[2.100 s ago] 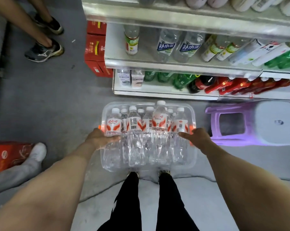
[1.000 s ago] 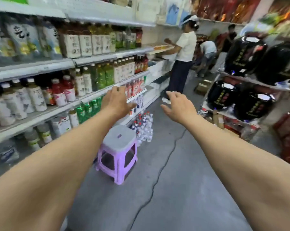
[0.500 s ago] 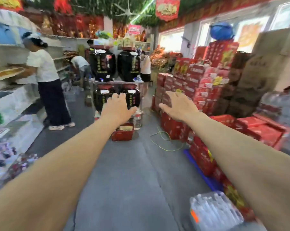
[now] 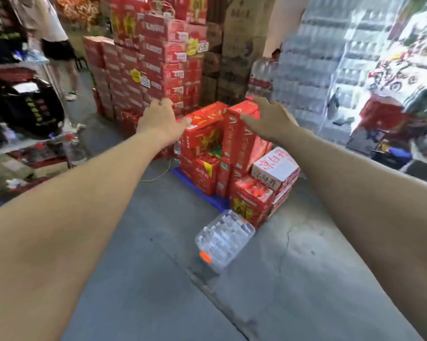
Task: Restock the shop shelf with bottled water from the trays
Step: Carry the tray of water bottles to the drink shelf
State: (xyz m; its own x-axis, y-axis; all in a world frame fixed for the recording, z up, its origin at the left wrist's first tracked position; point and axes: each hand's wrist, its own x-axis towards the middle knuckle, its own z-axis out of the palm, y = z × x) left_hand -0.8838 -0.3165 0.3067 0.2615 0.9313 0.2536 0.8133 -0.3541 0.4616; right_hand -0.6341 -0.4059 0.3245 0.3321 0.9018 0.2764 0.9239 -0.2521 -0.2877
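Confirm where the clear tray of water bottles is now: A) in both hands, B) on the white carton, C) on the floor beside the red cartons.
C: the tray of water bottles lies on the floor beside the red cartons, while the left hand and right hand reach forward empty.

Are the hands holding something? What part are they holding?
Nothing is held. The left hand and the right hand are both out in the air with fingers spread. The pack of water bottles lies on the floor, apart from both hands.
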